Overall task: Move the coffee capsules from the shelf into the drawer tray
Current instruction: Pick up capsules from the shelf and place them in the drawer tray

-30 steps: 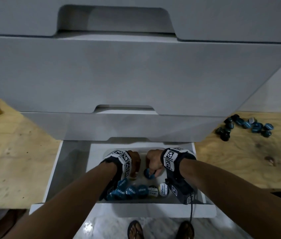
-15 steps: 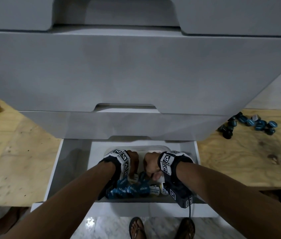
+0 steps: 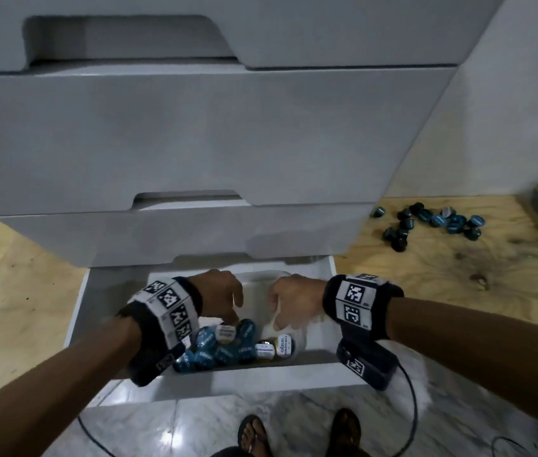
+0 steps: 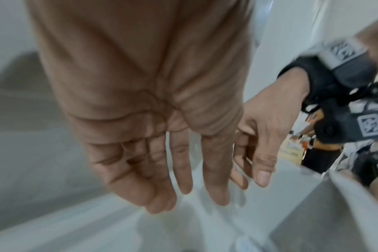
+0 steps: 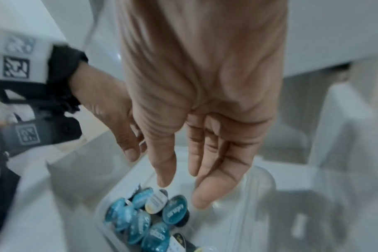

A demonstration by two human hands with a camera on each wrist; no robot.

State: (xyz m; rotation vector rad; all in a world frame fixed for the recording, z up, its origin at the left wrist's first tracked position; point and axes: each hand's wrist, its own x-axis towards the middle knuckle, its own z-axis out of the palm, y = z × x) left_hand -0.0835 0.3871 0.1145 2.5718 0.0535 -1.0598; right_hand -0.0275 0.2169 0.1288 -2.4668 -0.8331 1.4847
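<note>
Several blue and white coffee capsules (image 3: 228, 346) lie heaped at the near left of the clear tray (image 3: 304, 338) inside the open bottom drawer (image 3: 261, 379). My left hand (image 3: 224, 296) hangs just above that heap, fingers straight and empty, as the left wrist view shows (image 4: 183, 179). Beside it my right hand (image 3: 290, 303) hovers over the tray, fingers relaxed and holding nothing (image 5: 183, 170); the capsules (image 5: 149, 220) sit below its fingertips. More dark and blue capsules (image 3: 432, 224) are scattered on the wooden shelf (image 3: 459, 275) at the right.
Closed white drawer fronts (image 3: 195, 140) overhang the back of the open drawer. Wooden shelf surface (image 3: 13, 308) also extends on the left. My sandalled feet (image 3: 294, 433) and a black cable (image 3: 413, 407) are on the marble floor below the drawer.
The right hand, which pinched a blue capsule a second ago, has let it go into the tray. Both hands have lifted and opened above the capsules.
</note>
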